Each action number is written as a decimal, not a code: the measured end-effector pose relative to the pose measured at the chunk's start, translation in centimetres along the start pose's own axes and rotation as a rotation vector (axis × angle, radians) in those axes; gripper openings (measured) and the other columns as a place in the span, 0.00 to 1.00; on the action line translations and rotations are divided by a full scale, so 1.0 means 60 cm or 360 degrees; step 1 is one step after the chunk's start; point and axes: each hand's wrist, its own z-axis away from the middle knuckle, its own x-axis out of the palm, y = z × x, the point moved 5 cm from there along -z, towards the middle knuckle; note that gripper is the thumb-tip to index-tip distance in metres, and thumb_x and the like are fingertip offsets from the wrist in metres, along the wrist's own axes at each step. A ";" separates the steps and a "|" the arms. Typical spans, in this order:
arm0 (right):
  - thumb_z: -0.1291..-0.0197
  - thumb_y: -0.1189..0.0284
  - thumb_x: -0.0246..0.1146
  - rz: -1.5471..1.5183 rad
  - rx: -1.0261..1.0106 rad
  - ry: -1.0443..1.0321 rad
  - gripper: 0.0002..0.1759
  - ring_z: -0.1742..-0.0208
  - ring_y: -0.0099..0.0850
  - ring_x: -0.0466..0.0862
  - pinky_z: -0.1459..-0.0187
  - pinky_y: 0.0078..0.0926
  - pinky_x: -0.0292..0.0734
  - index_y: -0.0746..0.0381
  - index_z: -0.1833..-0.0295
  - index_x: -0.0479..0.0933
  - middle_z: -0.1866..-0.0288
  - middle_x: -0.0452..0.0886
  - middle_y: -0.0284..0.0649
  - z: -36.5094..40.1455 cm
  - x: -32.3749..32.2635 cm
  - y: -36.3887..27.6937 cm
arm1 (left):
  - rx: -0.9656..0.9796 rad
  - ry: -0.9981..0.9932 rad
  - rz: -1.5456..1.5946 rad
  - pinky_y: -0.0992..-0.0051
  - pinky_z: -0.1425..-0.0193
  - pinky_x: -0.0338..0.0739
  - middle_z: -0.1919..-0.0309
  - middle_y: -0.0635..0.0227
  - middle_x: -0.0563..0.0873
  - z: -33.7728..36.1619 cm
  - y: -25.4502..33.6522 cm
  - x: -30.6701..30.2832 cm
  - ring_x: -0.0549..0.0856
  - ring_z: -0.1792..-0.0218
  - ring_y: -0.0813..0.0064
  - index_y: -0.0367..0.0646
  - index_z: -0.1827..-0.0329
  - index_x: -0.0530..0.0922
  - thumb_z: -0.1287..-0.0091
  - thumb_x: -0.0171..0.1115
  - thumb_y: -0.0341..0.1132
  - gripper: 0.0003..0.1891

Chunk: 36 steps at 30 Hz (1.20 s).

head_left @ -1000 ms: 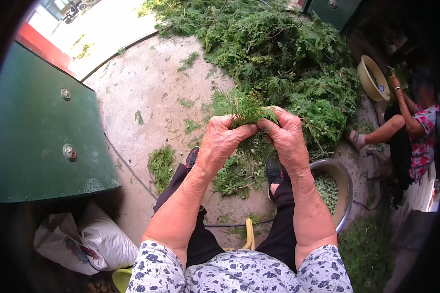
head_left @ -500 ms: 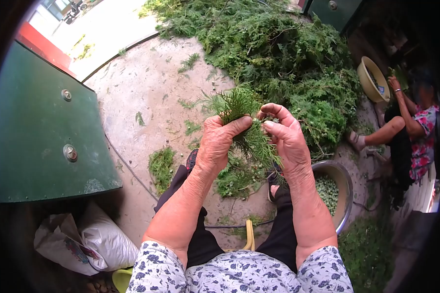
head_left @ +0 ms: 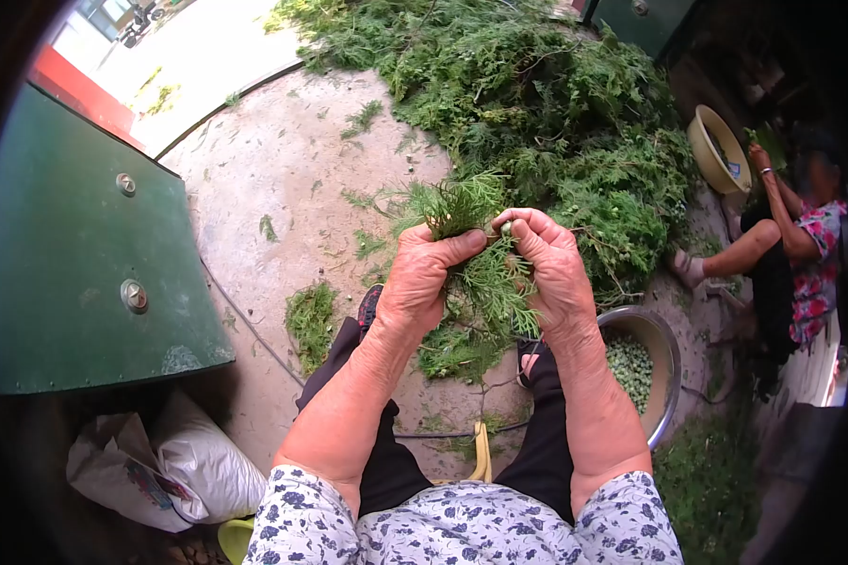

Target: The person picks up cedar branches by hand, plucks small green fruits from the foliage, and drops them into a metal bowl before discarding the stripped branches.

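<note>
Feathery green sprig (head_left: pixel 462 209) near centre of my view. Left hand (head_left: pixel 419 271) closed, thumb pressing the sprig against curled fingers. Right hand (head_left: pixel 558 264) pinches a small round pod (head_left: pixel 506 228), thumb to forefinger. From here I can't read the print on the white woven sack (head_left: pixel 207 466), 8 o'clock. Metal-rimmed basin (head_left: pixel 669 372) of round green pods (head_left: pixel 628 369), 4 o'clock. Tangled leafy heap (head_left: pixel 537 104), 1 o'clock. Green panel (head_left: pixel 71 254), star-embossed studs (head_left: pixel 134 296), 9 o'clock.

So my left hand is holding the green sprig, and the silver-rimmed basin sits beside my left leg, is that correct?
Not quite: the head view shows the silver-rimmed basin beside your right leg. Your left hand is indeed holding the green sprig.
</note>
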 end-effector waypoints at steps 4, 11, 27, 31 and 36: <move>0.37 0.69 0.57 -0.0340 0.0092 0.0102 0.08 0.73 0.13 0.74 0.77 0.10 0.69 0.60 0.55 0.74 0.63 0.77 0.30 0.004 0.003 -0.006 | -0.0006 0.0055 0.0115 0.76 0.63 0.79 0.67 0.69 0.84 0.002 0.002 0.002 0.82 0.67 0.78 0.38 0.60 0.80 0.43 0.64 0.26 0.08; 0.36 0.71 0.55 -0.0621 0.0008 -0.0053 0.08 0.71 0.19 0.78 0.75 0.10 0.71 0.63 0.56 0.72 0.61 0.79 0.37 -0.016 -0.030 0.009 | 0.0070 0.0087 -0.0018 0.74 0.59 0.77 0.66 0.70 0.84 0.001 0.007 -0.008 0.82 0.67 0.76 0.39 0.62 0.80 0.43 0.64 0.27 0.07; 0.41 0.71 0.61 0.0319 -0.0133 0.0029 0.06 0.77 0.08 0.67 0.77 0.06 0.61 0.61 0.61 0.79 0.73 0.75 0.22 0.000 -0.004 -0.013 | 0.0030 0.0009 -0.0404 0.80 0.64 0.76 0.68 0.73 0.84 0.004 0.006 0.004 0.80 0.68 0.84 0.39 0.62 0.81 0.44 0.66 0.27 0.07; 0.38 0.68 0.59 -0.0122 0.0060 0.0049 0.07 0.80 0.10 0.67 0.82 0.07 0.59 0.61 0.61 0.77 0.75 0.73 0.24 0.005 0.002 0.003 | -0.0059 0.0018 -0.0254 0.78 0.68 0.78 0.70 0.69 0.84 0.007 0.006 0.005 0.81 0.72 0.81 0.36 0.64 0.81 0.46 0.65 0.24 0.07; 0.39 0.67 0.60 -0.0599 0.0195 0.0168 0.08 0.81 0.12 0.67 0.85 0.10 0.57 0.60 0.62 0.77 0.76 0.73 0.24 0.001 -0.003 0.033 | -0.0055 -0.0032 -0.0243 0.78 0.68 0.78 0.73 0.69 0.84 0.001 -0.005 0.014 0.81 0.73 0.80 0.35 0.65 0.81 0.48 0.65 0.22 0.07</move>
